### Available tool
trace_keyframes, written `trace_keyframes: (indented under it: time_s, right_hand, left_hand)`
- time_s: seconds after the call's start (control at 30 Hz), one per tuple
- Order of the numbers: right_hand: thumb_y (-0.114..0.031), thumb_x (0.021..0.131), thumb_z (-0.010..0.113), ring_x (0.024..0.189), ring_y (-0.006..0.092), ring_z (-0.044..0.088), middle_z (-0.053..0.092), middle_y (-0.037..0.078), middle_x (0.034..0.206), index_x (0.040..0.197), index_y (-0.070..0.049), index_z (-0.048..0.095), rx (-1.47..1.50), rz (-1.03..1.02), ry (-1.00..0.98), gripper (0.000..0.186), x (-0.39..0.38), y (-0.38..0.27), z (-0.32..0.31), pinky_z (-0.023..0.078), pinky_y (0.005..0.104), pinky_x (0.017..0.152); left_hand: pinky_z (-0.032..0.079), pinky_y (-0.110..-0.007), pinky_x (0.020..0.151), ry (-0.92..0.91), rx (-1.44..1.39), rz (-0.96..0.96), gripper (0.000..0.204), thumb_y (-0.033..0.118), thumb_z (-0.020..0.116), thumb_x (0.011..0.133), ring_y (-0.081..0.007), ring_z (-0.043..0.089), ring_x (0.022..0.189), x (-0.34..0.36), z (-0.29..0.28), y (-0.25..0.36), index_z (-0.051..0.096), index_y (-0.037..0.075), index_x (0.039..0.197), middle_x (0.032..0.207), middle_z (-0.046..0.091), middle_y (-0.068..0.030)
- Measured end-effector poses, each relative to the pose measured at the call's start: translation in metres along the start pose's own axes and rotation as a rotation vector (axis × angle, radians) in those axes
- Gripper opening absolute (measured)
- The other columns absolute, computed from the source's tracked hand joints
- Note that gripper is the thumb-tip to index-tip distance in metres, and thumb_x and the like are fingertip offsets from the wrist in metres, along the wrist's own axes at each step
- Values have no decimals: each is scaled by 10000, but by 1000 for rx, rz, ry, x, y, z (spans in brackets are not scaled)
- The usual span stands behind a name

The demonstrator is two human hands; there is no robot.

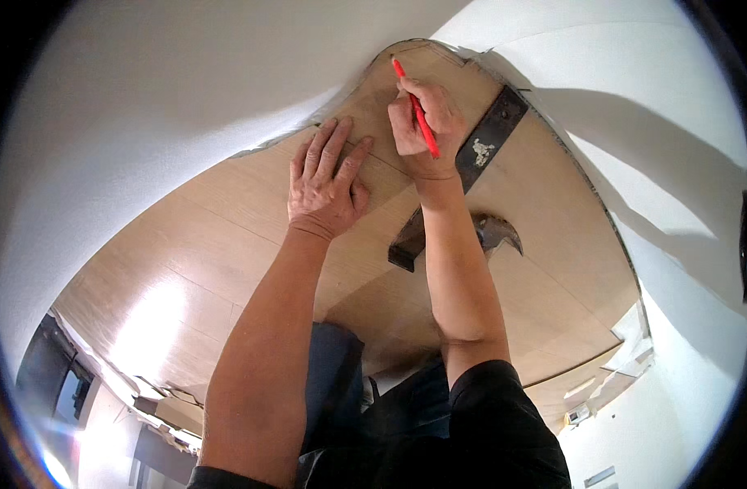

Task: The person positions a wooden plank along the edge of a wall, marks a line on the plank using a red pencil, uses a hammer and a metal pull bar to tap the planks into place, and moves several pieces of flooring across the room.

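Note:
My right hand (440, 122) is closed around a red pencil (426, 130). The pencil's tip points at the far end of the light wood floorboards (227, 212), close to the wall; I cannot tell whether it touches them. Flat on the boards, fingers spread, rests my left hand (324, 183), with its fingertips near the left wall's edge. A dark flat metal bar (504, 122) with a bent end lies at a slant, partly covered by my right wrist. Right of that forearm shows the claw head of a hammer (497, 231); its handle is mostly hidden.
White walls (170, 98) rise on the left and right (675, 147), with a narrow dark gap along the boards' right edge. My knees (333, 375) are on the near side. Loose scraps and offcuts (618, 367) lie at the lower right.

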State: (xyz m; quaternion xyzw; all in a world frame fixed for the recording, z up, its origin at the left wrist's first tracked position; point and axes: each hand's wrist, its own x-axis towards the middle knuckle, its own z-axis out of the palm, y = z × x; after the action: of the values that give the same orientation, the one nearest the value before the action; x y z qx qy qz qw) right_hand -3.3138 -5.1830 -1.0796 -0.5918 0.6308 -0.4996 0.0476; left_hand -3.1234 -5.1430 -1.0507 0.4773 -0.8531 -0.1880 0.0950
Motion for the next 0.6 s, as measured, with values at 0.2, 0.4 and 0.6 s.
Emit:
trace_keyframes:
  time_s: [0.2,0.4,0.6]
  right_hand:
    - [36,752,710,700,288,634,661,91,802,954,-62,669,47,-60,-2,228,3,4,-1,538,380,604]
    - [35,757,702,687,277,633,668,84,792,958,-54,666,32,-49,-8,223,2,-1,1,541,380,606]
    - [33,746,706,714,282,652,688,86,828,978,-52,665,62,-30,-33,251,1,-1,-1,550,376,619]
  left_hand:
    - [279,-522,1224,4,2,12,686,168,623,762,-301,371,1492,2,2,1,564,249,1440,1601,419,-79]
    - [275,-520,1225,1,13,1,693,172,615,762,-299,378,1487,0,3,-1,559,252,1448,1602,418,-80]
    - [278,-517,1225,5,2,5,691,169,608,763,-301,379,1486,0,2,-1,561,247,1448,1600,419,-83]
